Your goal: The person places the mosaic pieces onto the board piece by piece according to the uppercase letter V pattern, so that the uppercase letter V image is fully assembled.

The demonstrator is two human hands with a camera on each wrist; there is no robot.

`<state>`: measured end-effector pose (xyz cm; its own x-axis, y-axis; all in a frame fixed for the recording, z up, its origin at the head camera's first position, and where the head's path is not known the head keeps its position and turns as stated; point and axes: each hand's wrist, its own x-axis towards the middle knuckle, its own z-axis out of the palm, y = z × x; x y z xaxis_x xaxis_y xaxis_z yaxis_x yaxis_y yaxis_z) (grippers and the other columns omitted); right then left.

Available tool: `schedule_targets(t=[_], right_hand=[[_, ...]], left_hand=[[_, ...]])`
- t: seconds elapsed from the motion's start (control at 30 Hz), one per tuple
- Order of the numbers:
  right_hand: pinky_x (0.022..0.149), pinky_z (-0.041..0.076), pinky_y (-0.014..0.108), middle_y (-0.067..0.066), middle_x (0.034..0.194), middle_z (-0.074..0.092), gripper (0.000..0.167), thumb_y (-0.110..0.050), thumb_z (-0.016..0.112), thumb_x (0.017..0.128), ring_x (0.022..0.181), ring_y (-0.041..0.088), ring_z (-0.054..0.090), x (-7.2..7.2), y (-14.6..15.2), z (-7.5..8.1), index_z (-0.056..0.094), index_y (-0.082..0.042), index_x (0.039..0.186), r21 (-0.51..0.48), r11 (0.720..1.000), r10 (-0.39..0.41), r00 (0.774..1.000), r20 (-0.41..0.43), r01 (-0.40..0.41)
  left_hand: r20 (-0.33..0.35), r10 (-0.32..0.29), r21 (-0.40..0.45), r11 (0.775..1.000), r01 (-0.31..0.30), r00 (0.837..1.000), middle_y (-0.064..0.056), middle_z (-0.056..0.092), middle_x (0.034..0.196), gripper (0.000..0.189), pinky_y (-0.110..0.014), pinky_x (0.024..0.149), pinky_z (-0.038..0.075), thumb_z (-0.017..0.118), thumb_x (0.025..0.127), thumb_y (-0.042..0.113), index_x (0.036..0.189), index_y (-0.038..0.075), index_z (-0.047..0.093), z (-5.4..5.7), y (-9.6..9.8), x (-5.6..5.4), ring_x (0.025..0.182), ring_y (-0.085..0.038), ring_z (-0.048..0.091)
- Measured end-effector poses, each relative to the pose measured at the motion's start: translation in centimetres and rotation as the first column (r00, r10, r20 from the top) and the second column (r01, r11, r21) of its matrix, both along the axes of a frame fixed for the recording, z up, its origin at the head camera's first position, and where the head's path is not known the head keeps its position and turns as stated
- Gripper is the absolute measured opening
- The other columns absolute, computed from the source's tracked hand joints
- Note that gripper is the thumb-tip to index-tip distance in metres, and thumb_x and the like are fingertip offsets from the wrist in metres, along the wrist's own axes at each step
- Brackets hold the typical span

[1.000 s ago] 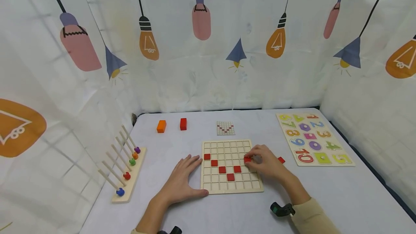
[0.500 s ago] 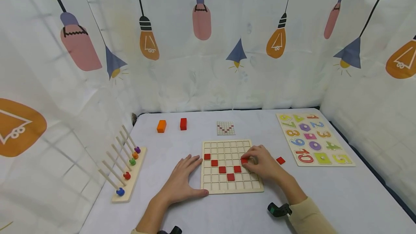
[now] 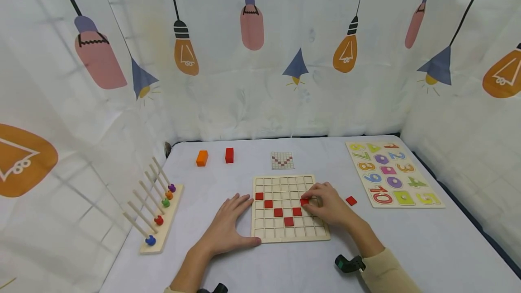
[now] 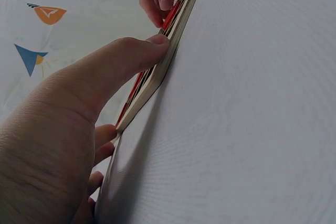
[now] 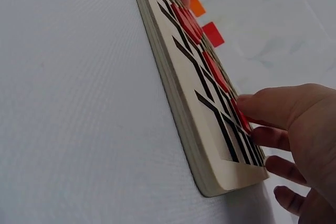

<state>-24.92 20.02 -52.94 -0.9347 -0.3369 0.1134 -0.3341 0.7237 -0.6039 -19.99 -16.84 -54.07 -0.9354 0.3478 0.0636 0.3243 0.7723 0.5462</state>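
Note:
A wooden grid board (image 3: pixel 266 234) lies flat on the table, with several red square tiles in its cells forming a slanting line that turns upward. My left hand (image 3: pixel 229 225) rests at its left side, fingers spread along the edge; in the left wrist view the thumb (image 4: pixel 136 53) touches the board's rim. Over the right part of the grid, my right hand (image 3: pixel 331 205) pinches a red tile (image 3: pixel 304 202) between thumb and fingers. The right wrist view has this tile (image 5: pixel 240 116) at the grid surface; whether it sits fully in a cell is hidden by the fingers.
One loose red tile (image 3: pixel 351 200) lies right of the board. Behind it is a small pattern card (image 3: pixel 282 160); an orange block (image 3: pixel 202 158) and a red block (image 3: pixel 229 155) stand back left. A peg rack (image 3: pixel 163 225) is left, a number puzzle (image 3: pixel 386 193) right.
My right hand has shifted slightly left with the red tile, uncovering more of the loose tile beside the board. The left hand stays in place.

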Motion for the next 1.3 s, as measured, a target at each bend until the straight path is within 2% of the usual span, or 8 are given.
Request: schedule_targets(t=[0.33, 0.57, 0.83, 1.3], right_hand=[[0.106, 0.051, 0.053, -0.008, 0.121, 0.075, 0.023, -0.022, 0.086, 0.097, 0.121, 0.021, 0.057, 0.8, 2.3, 0.9, 0.084, -0.024, 0.119, 0.011, 0.999, -0.049, 0.995, -0.09, 0.05], [0.102, 0.05, 0.048, -0.007, 0.12, 0.075, 0.027, -0.02, 0.088, 0.095, 0.119, 0.02, 0.057, 0.9, 5.0, 0.1, 0.083, -0.024, 0.121, 0.035, 0.995, -0.09, 0.99, -0.111, 0.094], [0.09, 0.057, 0.034, -0.008, 0.123, 0.076, 0.03, -0.022, 0.089, 0.096, 0.114, 0.017, 0.057, 1.4, 6.9, 0.1, 0.082, -0.025, 0.125, 0.038, 0.992, -0.114, 0.988, -0.108, 0.119], [0.099, 0.057, 0.05, 0.002, 0.126, 0.078, 0.031, -0.02, 0.09, 0.094, 0.119, 0.026, 0.061, 2.1, 9.0, 0.9, 0.083, -0.019, 0.125, 0.061, 0.984, -0.16, 0.978, -0.133, 0.169]], left_hand=[[-0.007, -0.008, 0.006, 1.0, 0.008, 1.0, 0.01, 0.041, 0.179, 0.118, -0.058, 0.143, 0.015, 0.087, 0.072, 0.081, 0.17, 0.031, 0.047, -0.1, -0.1, 0.0, 0.174, -0.026, 0.021], [-0.006, -0.004, 0.0, 1.0, 0.004, 1.0, 0.01, 0.041, 0.179, 0.118, -0.057, 0.143, 0.015, 0.087, 0.072, 0.081, 0.171, 0.031, 0.047, 0.0, -0.1, 0.1, 0.174, -0.026, 0.021], [0.001, 0.002, 0.002, 1.0, -0.002, 1.0, 0.011, 0.041, 0.179, 0.119, -0.058, 0.143, 0.015, 0.087, 0.071, 0.082, 0.171, 0.032, 0.046, -0.1, 0.0, 0.0, 0.174, -0.025, 0.021], [-0.008, -0.007, 0.006, 1.0, 0.007, 1.0, 0.009, 0.041, 0.179, 0.119, -0.058, 0.143, 0.015, 0.087, 0.071, 0.082, 0.17, 0.031, 0.047, 0.0, -0.1, 0.1, 0.174, -0.026, 0.021]])
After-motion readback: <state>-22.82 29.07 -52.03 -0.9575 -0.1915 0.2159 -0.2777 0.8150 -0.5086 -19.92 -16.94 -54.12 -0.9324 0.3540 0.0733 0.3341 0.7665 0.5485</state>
